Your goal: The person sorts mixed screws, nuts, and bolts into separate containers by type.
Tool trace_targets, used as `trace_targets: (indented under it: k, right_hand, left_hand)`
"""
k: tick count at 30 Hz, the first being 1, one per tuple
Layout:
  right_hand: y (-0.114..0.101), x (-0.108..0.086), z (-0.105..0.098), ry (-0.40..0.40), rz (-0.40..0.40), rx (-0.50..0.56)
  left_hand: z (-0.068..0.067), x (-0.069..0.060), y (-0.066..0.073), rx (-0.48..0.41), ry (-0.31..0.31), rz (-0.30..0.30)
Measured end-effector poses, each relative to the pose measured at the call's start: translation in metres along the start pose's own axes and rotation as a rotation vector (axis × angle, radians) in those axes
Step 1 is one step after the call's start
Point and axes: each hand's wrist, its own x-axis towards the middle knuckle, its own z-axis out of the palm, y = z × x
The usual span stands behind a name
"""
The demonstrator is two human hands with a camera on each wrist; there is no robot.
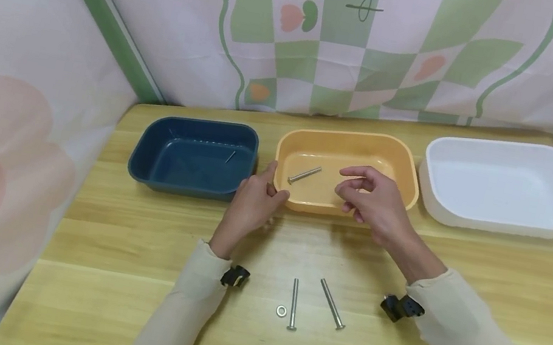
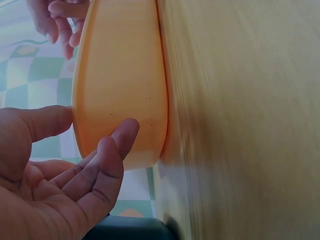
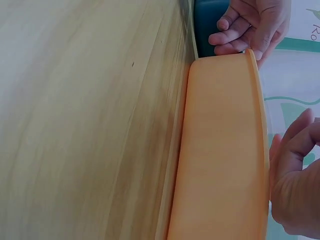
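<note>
My left hand (image 1: 252, 200) holds the left front corner of the yellow tray (image 1: 336, 212). Its thumb (image 2: 52, 121) meets the rim, while bent fingers lie by the outer wall. Over the tray's right half hangs my right hand (image 1: 373, 202), fingers loosely bent and apart, with nothing visible between them. One bolt (image 1: 304, 175) lies inside the yellow tray. On the table in front are two long bolts, a left one (image 1: 294, 305) and a slanted right one (image 1: 333, 304). A small metal ring (image 1: 281, 311), like a washer or nut, lies beside the left bolt.
Left of the yellow tray stands a dark blue tray (image 1: 142, 178) containing a thin small screw or pin (image 1: 230, 156). A white tray (image 1: 510, 230) stands close on the right. Patterned cloth (image 1: 343, 30) hangs behind the wooden table (image 1: 122, 293).
</note>
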Motion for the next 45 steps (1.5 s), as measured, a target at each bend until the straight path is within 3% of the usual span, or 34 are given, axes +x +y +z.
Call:
trace_targets:
  k: [10,24,38,45]
  right_hand:
    - [0.000,-0.006,-0.007,-0.045,-0.032,-0.151]
    - [0.004,-0.018,-0.021,-0.050,-0.088,-0.250]
    - [0.008,-0.039,-0.035,-0.075,-0.121,-0.045]
    - [0.012,-0.049,-0.050,-0.047,-0.125,-0.066]
  left_hand:
    - [-0.001,-0.002,0.001,0.013,-0.001,-0.020]
    - [-0.001,0.001,0.001,0.002,-0.008,-0.017]
    - [-0.001,-0.001,0.002,-0.011,-0.018,-0.008]
    - [0.000,-0.001,0.000,0.005,-0.024,-0.013]
